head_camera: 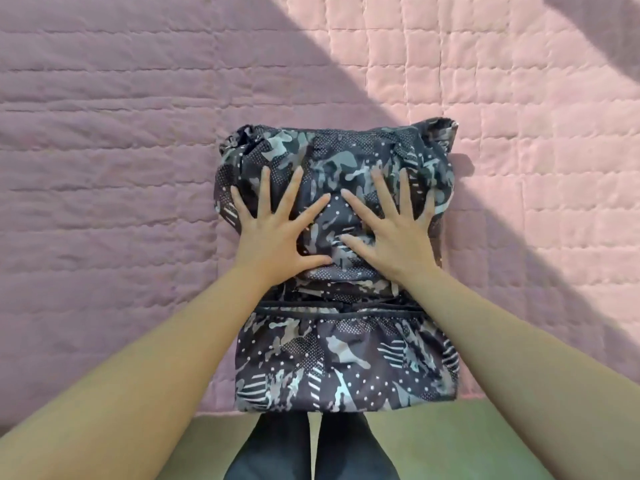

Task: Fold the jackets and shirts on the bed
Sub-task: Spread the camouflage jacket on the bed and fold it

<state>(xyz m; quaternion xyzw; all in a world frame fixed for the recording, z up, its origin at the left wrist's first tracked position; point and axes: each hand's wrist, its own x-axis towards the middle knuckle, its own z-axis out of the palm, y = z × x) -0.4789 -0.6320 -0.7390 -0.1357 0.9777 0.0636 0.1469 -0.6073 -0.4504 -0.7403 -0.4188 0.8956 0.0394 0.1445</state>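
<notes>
On the bed (104,168), left hand (273,230) and right hand (391,230) press flat and spread on the jacket (346,358); better to smooth outward before folding.

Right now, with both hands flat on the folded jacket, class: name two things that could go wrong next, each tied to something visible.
1. The jacket looks puffy, and its far right corner stands up; once the left hand and right hand lift, the fold may spring open.
2. Its near edge lies along the edge of the bed, so a push could slide it off.
</notes>
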